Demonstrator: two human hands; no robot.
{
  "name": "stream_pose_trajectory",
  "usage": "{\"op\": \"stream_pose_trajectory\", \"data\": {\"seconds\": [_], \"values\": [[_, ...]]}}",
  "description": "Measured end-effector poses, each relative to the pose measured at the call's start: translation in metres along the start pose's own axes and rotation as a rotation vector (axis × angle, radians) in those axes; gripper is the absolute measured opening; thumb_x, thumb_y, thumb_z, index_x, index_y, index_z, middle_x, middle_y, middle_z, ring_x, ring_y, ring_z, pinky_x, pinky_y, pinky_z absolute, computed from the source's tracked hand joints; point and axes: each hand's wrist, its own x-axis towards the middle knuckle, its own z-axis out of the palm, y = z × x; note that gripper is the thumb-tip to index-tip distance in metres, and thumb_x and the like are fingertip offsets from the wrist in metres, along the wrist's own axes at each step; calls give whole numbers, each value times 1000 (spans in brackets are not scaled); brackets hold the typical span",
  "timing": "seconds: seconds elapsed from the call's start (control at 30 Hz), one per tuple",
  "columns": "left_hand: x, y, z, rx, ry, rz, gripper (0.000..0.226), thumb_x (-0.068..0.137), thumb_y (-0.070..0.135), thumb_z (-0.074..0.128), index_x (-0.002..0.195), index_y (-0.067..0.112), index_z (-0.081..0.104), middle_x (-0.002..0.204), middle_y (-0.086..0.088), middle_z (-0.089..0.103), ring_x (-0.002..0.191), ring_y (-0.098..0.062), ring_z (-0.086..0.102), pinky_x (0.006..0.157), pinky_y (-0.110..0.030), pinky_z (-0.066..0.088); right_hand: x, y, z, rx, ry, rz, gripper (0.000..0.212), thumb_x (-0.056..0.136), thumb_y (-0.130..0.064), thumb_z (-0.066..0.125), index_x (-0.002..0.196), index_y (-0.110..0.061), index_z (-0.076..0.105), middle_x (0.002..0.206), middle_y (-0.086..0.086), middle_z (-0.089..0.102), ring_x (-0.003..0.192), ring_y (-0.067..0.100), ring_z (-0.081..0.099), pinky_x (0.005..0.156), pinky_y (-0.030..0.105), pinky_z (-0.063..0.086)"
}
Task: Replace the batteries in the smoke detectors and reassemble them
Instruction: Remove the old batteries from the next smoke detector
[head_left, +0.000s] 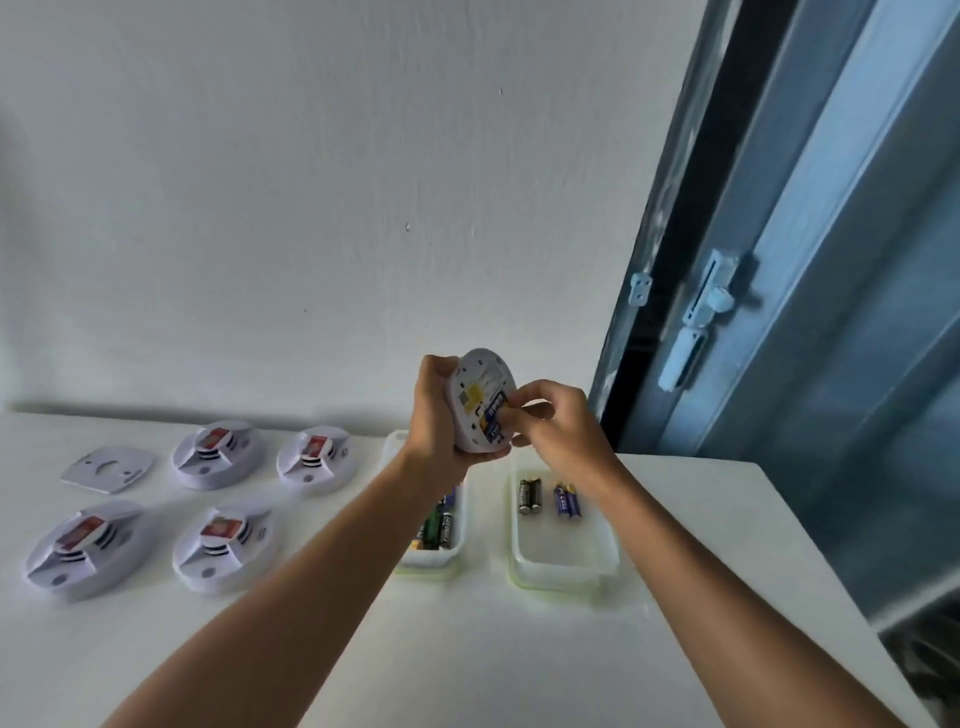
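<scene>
Forearms reach up from the bottom edge, yours, over a white table (519, 649). On your left lie four smoke detectors face up in two rows: the nearest pair (83, 548) and (226, 545), then a farther pair (218, 453) and (317, 460), with a loose mounting plate (110, 467) just beside them at the far left. Ahead sit two clear plastic tubs. The left tub (431, 564) holds several batteries, partly hidden under your left wrist. The right tub (563, 566) holds four batteries (549, 497) at its far end. Above the tubs, your left hand (441, 415) grips a white detector (480, 400) by its rim, its back turned toward you. Your right hand (556, 415) pinches at blue batteries (494, 415) seated in the detector's back. Behind is a pale wall (311, 182), and a blue window frame (779, 260) on the right.
</scene>
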Motion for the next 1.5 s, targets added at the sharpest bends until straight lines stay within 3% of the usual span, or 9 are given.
{"op": "stream_pose_trajectory", "data": {"seconds": [0.4, 0.6, 0.8, 0.9, 1.0, 1.07, 1.13, 1.37, 1.5], "values": [[-5, -35, 30, -36, -8, -43, 48, 86, 45, 32, 89, 12, 68, 80, -12, 64, 75, -28, 54, 66, -35, 43, -13, 26, -44, 115, -85, 62, 16, 82, -10, 76, 81, -3, 61, 88, 13, 72, 82, 29, 72, 66, 39, 61], [-8, -39, 33, 50, 42, -28, 45, 88, 43, 32, 93, 14, 66, 90, -12, 61, 79, -26, 55, 70, -36, 45, -13, 30, -28, 63, 120, 64, 21, 81, -13, 75, 71, -7, 59, 75, 12, 66, 69, 26, 65, 64, 42, 56], [-3, -38, 27, 67, 108, -32, 52, 88, 46, 34, 118, 14, 62, 111, -16, 62, 97, -29, 59, 75, -38, 50, -7, 30, -30, 383, 213, 159, 15, 80, -3, 75, 79, -4, 59, 76, 13, 66, 64, 21, 67, 60, 32, 58], [-1, -34, 22, 43, 155, -15, 53, 89, 45, 36, 126, 14, 57, 115, -15, 60, 100, -29, 57, 72, -38, 50, -1, 46, -34, 113, 260, 105, 9, 81, -5, 73, 79, -5, 64, 78, 14, 68, 65, 22, 65, 64, 38, 59], [-1, -31, 17, 1, 151, -32, 48, 89, 44, 37, 118, 15, 61, 109, -14, 60, 97, -28, 57, 73, -38, 50, 5, 66, -27, -353, -15, 137, 9, 76, -7, 75, 75, 0, 70, 74, 13, 70, 61, 18, 62, 66, 35, 56], [-1, -31, 16, -25, 130, -56, 44, 88, 44, 38, 112, 16, 63, 108, -14, 60, 96, -29, 56, 75, -39, 49, 5, 81, -14, -624, -200, 125, 16, 77, -10, 72, 84, 5, 70, 87, 16, 71, 78, 24, 67, 73, 32, 57], [0, -32, 15, -31, 114, -77, 43, 88, 45, 39, 110, 16, 63, 109, -14, 60, 99, -30, 56, 78, -41, 49, 6, 94, -5, -686, -229, 149, 20, 79, -12, 68, 92, 4, 68, 95, 18, 70, 92, 28, 67, 77, 31, 56], [0, -36, 9, -46, 113, -123, 45, 87, 46, 40, 111, 16, 64, 111, -15, 61, 103, -32, 56, 82, -44, 47, 4, 89, -11, -429, -111, 163, 19, 88, -7, 53, 88, 2, 69, 86, 20, 70, 71, 26, 62, 73, 44, 57], [1, -36, 6, -91, 88, -141, 49, 86, 47, 39, 111, 13, 64, 109, -16, 62, 99, -32, 57, 79, -42, 47, -6, 55, -19, -27, 70, -68, 13, 87, -10, 67, 98, -16, 68, 98, -3, 68, 86, 13, 67, 74, 36, 59]]}}
